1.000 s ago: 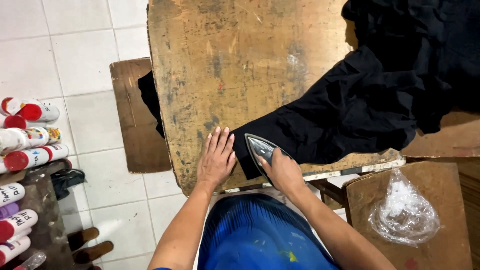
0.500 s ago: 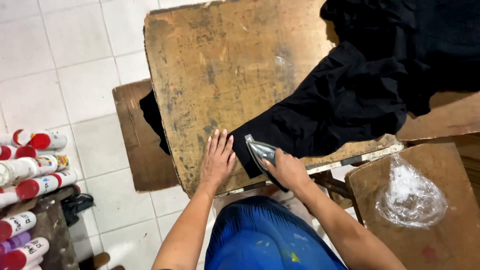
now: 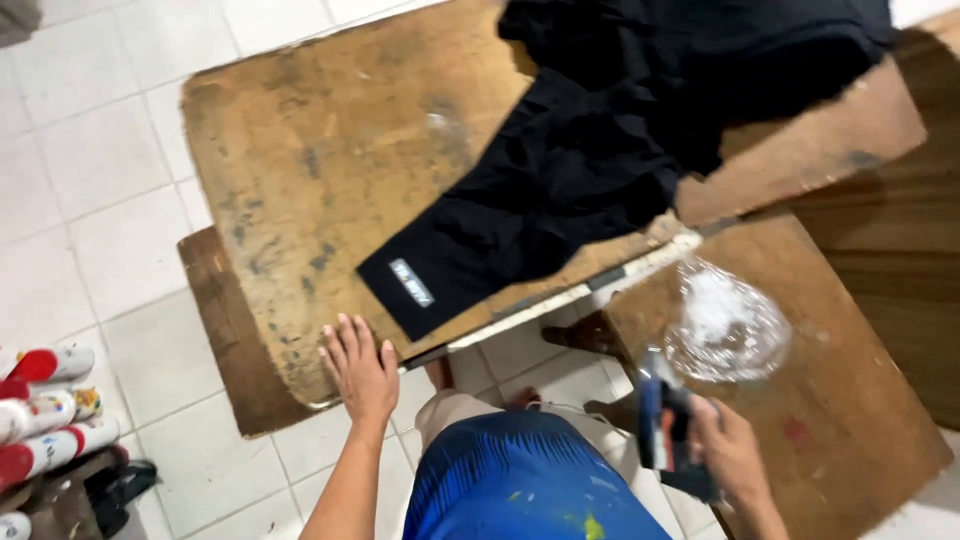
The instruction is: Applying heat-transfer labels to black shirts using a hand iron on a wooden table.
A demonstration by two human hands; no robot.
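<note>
My left hand [image 3: 360, 372] lies flat, fingers spread, on the near edge of a worn, scorched wooden board [image 3: 330, 160]. A black garment [image 3: 560, 190] is spread over the board, with a pale rectangular patch [image 3: 411, 282] near its lower end, just beyond my left fingertips. My right hand [image 3: 725, 450] grips a dark and blue clothes iron [image 3: 660, 420], held low beside my body in front of a brown wooden table [image 3: 860, 400], away from the garment.
A clear crumpled plastic bag [image 3: 725, 322] holding something white sits on the brown table at right. Red-capped spray cans [image 3: 50, 410] lie at lower left. A second wooden plank [image 3: 225, 340] lies under the board on the white tiled floor.
My right hand has lifted the iron off the garment's end and drawn it back to the right, toward the brown table. The patch is now uncovered. My left hand stays on the board.
</note>
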